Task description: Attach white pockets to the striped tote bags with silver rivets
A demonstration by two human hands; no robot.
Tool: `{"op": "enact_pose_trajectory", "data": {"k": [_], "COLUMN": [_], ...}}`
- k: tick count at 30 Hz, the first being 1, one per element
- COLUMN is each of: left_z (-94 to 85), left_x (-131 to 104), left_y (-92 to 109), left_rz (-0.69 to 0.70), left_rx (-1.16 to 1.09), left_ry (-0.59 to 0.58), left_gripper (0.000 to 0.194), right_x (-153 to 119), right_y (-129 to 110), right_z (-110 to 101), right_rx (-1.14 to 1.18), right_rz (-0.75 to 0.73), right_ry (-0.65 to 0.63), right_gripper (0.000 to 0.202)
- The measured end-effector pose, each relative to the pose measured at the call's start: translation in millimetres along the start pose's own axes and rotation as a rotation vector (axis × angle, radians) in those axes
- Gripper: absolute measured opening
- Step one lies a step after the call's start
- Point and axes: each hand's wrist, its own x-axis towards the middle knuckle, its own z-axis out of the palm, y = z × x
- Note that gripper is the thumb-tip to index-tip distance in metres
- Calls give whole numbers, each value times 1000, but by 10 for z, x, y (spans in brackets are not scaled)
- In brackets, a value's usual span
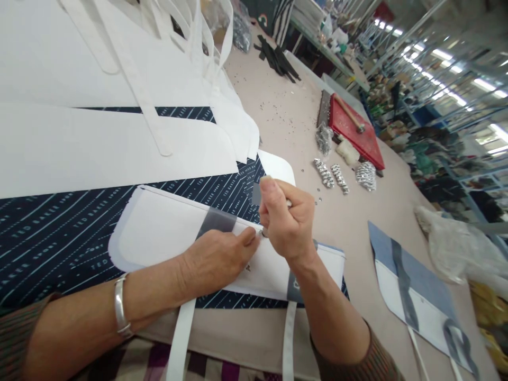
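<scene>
Several broad, flat white sheets (111, 143) lie at the left, over navy fabric (75, 227) printed with pale stripes and lettering. On that fabric rests a long white panel (154, 219) with a rounded end and grey crossbands; two white straps (183, 338) hang from its near side. The left hand (222, 259) lies over the panel, thumb and fingertips close together at its far edge; whether they pinch it, I cannot tell. Just beside them is the metal tip of a slim tool (264, 233), clamped in the right hand's (288, 219) fist. Farther right on the beige table (357, 227) are stacked silver metal fittings (324, 173), a wooden-handled hammer (349, 113) on a red rectangular slab (354, 140), and a blue-and-white panel (413, 296) with dark bands.
</scene>
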Motion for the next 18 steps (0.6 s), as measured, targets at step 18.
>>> {"op": "enact_pose_trajectory", "data": {"k": [18], "left_z": [92], "left_x": [43], "left_y": [-15], "left_rz": [6], "left_rx": [-71], "left_ry": [7], "left_gripper": [25], "right_x": [-1], "right_y": [-19], "right_z": [93], "right_rx": [-284], "right_rz": [-63], "right_ry": [-104], "right_gripper": [42]}}
